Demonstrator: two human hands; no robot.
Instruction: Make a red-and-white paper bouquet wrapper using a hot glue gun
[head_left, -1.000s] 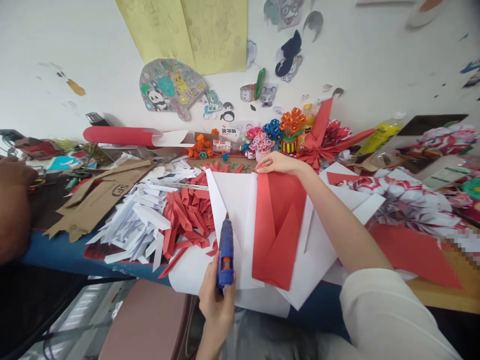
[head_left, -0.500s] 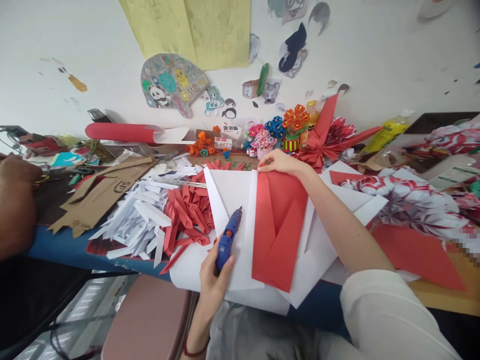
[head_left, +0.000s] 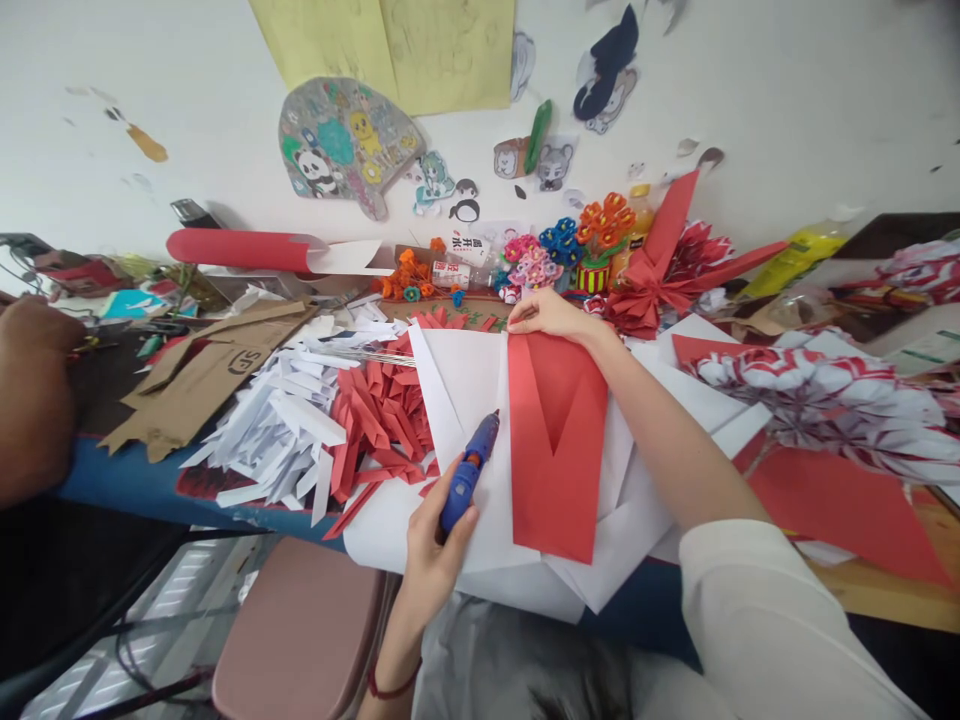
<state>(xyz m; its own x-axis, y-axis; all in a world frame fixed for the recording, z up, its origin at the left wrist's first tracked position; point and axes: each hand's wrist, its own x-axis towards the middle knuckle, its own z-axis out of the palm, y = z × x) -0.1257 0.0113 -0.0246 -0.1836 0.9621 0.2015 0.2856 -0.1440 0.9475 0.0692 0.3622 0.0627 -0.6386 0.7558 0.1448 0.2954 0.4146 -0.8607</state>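
Observation:
My left hand (head_left: pixel 439 545) is wrapped round a blue glue gun (head_left: pixel 469 478), its dark nozzle tilted up and away over white paper. A folded red paper (head_left: pixel 559 500) lies on the white sheets (head_left: pixel 480 375). At its far left corner, my right hand (head_left: pixel 551 314) pinches the top edge between thumb and fingers. The red paper's folded flaps leave a V-shaped opening in its upper half. The glue gun's tip is just left of the red paper, apart from it.
Piles of white paper strips (head_left: pixel 281 430) and red paper strips (head_left: pixel 379 420) lie to the left, beside torn cardboard (head_left: pixel 202 375). Another person's arm (head_left: pixel 34 390) rests at far left. Craft flowers (head_left: pixel 532 265) and a red bow (head_left: pixel 649 285) stand at the back. A stool (head_left: pixel 300 640) is below.
The glue gun has shifted slightly right and up, closer to the red paper. The red paper has turned a little, with its near end further right. My right hand keeps its pinch.

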